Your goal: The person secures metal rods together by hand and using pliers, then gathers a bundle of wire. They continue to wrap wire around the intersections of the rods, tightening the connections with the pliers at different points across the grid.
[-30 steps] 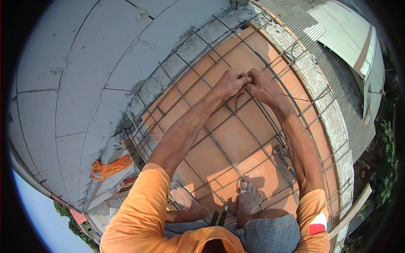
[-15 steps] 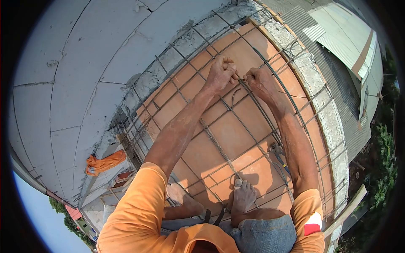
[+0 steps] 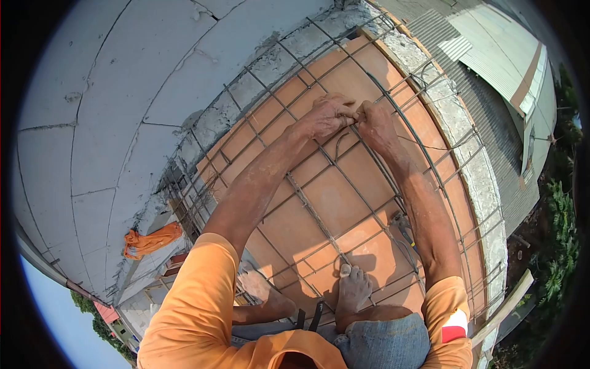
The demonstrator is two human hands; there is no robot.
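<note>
My left hand [image 3: 329, 115] and my right hand [image 3: 376, 123] meet above the mesh of steel reinforcing bars [image 3: 362, 215]. Thumbs and fingertips are pinched together over a bar, close to a crossing. A thin bent wire [image 3: 339, 144] curves down just below the fingers and seems to lead into them. The fingers mostly cover the part they grip. Beneath the mesh lie smooth orange-brown panels [image 3: 319, 197]. My bare right foot [image 3: 353, 288] rests among the bars.
Pliers [image 3: 402, 226] lie on the mesh beside my right forearm. A grey block wall [image 3: 135, 92] rises on the left, with an orange cloth [image 3: 150, 240] near its foot. The rough concrete edge [image 3: 476, 166] borders the right, above corrugated roofing [image 3: 485, 104].
My left hand has turned and moved right, so its fingertips now meet those of my right hand. The right hand stays at nearly the same spot.
</note>
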